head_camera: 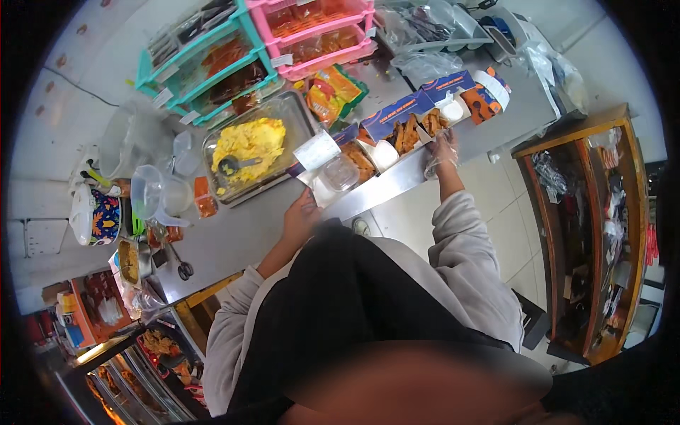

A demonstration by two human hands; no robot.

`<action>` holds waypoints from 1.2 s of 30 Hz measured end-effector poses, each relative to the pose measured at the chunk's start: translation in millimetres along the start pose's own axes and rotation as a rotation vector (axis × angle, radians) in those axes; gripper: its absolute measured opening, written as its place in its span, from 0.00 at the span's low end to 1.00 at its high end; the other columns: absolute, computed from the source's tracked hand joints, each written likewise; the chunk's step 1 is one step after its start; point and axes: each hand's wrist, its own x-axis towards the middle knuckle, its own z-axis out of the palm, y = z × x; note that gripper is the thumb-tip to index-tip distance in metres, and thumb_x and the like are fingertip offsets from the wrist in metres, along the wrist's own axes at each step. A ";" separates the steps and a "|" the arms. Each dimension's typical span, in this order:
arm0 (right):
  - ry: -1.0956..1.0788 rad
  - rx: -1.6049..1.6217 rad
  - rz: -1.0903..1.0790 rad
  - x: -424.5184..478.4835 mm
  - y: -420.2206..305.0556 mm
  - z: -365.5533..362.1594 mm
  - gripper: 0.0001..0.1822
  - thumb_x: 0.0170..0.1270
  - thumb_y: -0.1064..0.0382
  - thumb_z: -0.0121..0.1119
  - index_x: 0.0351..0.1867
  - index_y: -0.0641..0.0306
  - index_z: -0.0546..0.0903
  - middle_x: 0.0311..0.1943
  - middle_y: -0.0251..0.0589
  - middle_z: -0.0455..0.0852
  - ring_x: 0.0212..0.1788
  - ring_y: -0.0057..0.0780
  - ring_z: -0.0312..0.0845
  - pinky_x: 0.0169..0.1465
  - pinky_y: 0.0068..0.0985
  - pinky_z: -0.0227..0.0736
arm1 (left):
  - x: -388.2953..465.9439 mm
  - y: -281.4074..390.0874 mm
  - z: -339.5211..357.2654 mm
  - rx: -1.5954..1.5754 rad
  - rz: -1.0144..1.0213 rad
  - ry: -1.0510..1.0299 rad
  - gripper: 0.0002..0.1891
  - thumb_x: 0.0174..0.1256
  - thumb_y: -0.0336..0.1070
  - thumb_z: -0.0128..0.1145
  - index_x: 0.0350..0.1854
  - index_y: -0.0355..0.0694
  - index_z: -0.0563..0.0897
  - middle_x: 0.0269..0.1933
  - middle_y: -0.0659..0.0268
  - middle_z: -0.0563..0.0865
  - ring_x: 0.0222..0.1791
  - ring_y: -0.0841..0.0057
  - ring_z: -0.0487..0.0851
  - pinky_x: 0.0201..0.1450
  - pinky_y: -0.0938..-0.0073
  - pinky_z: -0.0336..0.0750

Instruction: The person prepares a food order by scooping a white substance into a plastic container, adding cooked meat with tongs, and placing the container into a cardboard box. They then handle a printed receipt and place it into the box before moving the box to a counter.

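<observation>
A row of open blue-and-orange printed food boxes (398,114) runs along the front edge of the steel table. Brown fried pieces (406,133) fill them, with white-topped cups (385,155) among the pieces. My right hand (443,151), in a clear plastic glove, touches the front of the boxes near the fried pieces; its fingertips are partly hidden. By the left end of the row, my left hand (303,212) is bare and blurred, close to a box corner. Beside it are a clear plastic tub (339,172) and a white printed slip (317,150).
Left of the boxes, a metal tray (304,109) holds yellow food and a dark scoop (229,165). Teal racks (199,69) and a pink rack (319,48) stand behind. Clear jugs (154,191) and scissors (184,270) lie left. A wooden shelf unit (579,234) stands right.
</observation>
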 end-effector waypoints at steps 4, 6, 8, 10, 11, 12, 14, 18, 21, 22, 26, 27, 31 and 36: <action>-0.003 -0.185 -0.039 36.5 -5.3 -13.9 0.34 0.72 0.66 0.58 0.76 0.60 0.59 0.62 0.47 0.76 0.39 0.27 0.79 0.41 0.27 0.81 | 29.8 12.3 39.9 -0.031 0.006 0.000 0.39 0.63 0.31 0.69 0.76 0.34 0.66 0.62 0.52 0.81 0.49 0.70 0.86 0.50 0.71 0.82; 0.003 -0.196 -0.059 50.6 -10.5 -16.1 0.34 0.71 0.65 0.59 0.76 0.61 0.60 0.62 0.47 0.77 0.38 0.26 0.79 0.42 0.25 0.80 | 38.6 21.9 54.3 -0.139 -0.129 -0.002 0.39 0.63 0.29 0.69 0.76 0.35 0.66 0.63 0.52 0.79 0.50 0.70 0.85 0.51 0.71 0.82; -0.009 -0.202 -0.054 65.6 -15.9 -20.1 0.34 0.69 0.64 0.61 0.75 0.62 0.62 0.61 0.48 0.78 0.43 0.28 0.79 0.45 0.26 0.79 | 51.4 32.6 67.8 -0.070 -0.110 -0.004 0.38 0.64 0.27 0.67 0.76 0.32 0.65 0.62 0.53 0.80 0.49 0.72 0.85 0.53 0.73 0.82; -0.006 -0.205 -0.016 81.0 -16.5 -25.2 0.35 0.67 0.62 0.65 0.73 0.65 0.65 0.59 0.50 0.80 0.52 0.33 0.81 0.51 0.29 0.78 | 64.0 41.3 77.7 -0.048 -0.087 0.009 0.37 0.65 0.26 0.66 0.76 0.31 0.64 0.62 0.53 0.80 0.48 0.73 0.86 0.54 0.74 0.81; -0.016 -0.150 -0.032 87.2 -13.8 -27.7 0.34 0.68 0.63 0.63 0.73 0.63 0.64 0.56 0.48 0.80 0.48 0.31 0.81 0.49 0.29 0.79 | 70.6 45.0 82.8 -0.047 -0.064 0.023 0.37 0.66 0.26 0.66 0.77 0.32 0.64 0.62 0.53 0.80 0.48 0.73 0.86 0.54 0.74 0.81; -0.002 -0.101 -0.047 93.3 -10.4 -29.5 0.33 0.69 0.65 0.61 0.74 0.61 0.64 0.54 0.46 0.81 0.44 0.29 0.80 0.46 0.28 0.79 | 75.7 47.7 86.2 -0.068 -0.074 0.040 0.37 0.66 0.26 0.66 0.77 0.33 0.64 0.62 0.53 0.80 0.48 0.73 0.86 0.54 0.74 0.81; 0.008 -0.085 -0.097 103.3 -4.3 -33.4 0.31 0.71 0.67 0.59 0.73 0.58 0.64 0.50 0.44 0.81 0.41 0.28 0.80 0.43 0.28 0.80 | 81.5 51.3 89.2 -0.103 -0.026 0.063 0.37 0.67 0.26 0.65 0.78 0.36 0.63 0.65 0.53 0.79 0.50 0.73 0.85 0.54 0.75 0.80; 0.018 0.164 0.009 91.2 -5.8 -46.5 0.27 0.72 0.67 0.59 0.70 0.52 0.67 0.44 0.42 0.81 0.38 0.29 0.80 0.42 0.29 0.79 | 85.7 53.7 85.6 -0.113 0.013 0.069 0.37 0.70 0.27 0.62 0.80 0.40 0.61 0.72 0.53 0.73 0.60 0.72 0.81 0.60 0.72 0.77; 0.134 0.073 -0.065 50.6 -22.1 -52.3 0.22 0.73 0.66 0.58 0.66 0.57 0.71 0.49 0.45 0.81 0.37 0.32 0.80 0.41 0.29 0.79 | 78.3 52.7 82.9 -0.366 0.007 0.050 0.37 0.71 0.25 0.60 0.81 0.41 0.59 0.76 0.55 0.69 0.68 0.72 0.74 0.67 0.68 0.73; 0.126 0.053 -0.170 31.1 -27.4 -51.1 0.20 0.73 0.66 0.58 0.64 0.59 0.72 0.50 0.47 0.81 0.37 0.33 0.80 0.41 0.28 0.79 | 72.7 51.9 82.8 -0.387 0.001 0.056 0.37 0.71 0.25 0.59 0.81 0.41 0.59 0.76 0.55 0.69 0.69 0.71 0.74 0.68 0.68 0.72; -0.132 0.006 -0.482 -34.8 -59.6 -13.3 0.18 0.76 0.61 0.58 0.63 0.62 0.73 0.53 0.48 0.82 0.47 0.30 0.79 0.54 0.32 0.77 | 45.6 51.1 77.2 -0.370 0.037 0.154 0.35 0.72 0.26 0.59 0.80 0.41 0.61 0.67 0.58 0.80 0.61 0.73 0.81 0.63 0.71 0.75; -0.236 -0.022 -0.566 -49.3 -70.2 1.4 0.19 0.76 0.59 0.58 0.63 0.62 0.73 0.54 0.49 0.81 0.48 0.32 0.79 0.56 0.33 0.77 | 36.9 51.7 68.8 -0.359 -0.019 0.153 0.35 0.71 0.27 0.60 0.79 0.40 0.62 0.61 0.59 0.83 0.57 0.75 0.82 0.59 0.72 0.77; -0.661 0.015 -0.798 -97.0 -112.6 73.1 0.23 0.78 0.52 0.53 0.65 0.65 0.72 0.59 0.53 0.80 0.54 0.41 0.80 0.58 0.39 0.77 | -5.2 53.7 31.0 -0.130 -0.214 0.247 0.36 0.69 0.32 0.66 0.78 0.42 0.66 0.43 0.64 0.89 0.41 0.80 0.85 0.45 0.75 0.80; -0.958 0.152 -0.671 -165.1 -122.5 166.4 0.29 0.76 0.48 0.53 0.68 0.67 0.69 0.60 0.56 0.79 0.57 0.46 0.81 0.62 0.44 0.76 | -65.4 34.1 -4.4 -0.042 -0.209 0.585 0.38 0.65 0.37 0.70 0.77 0.47 0.68 0.51 0.60 0.87 0.50 0.76 0.84 0.53 0.70 0.78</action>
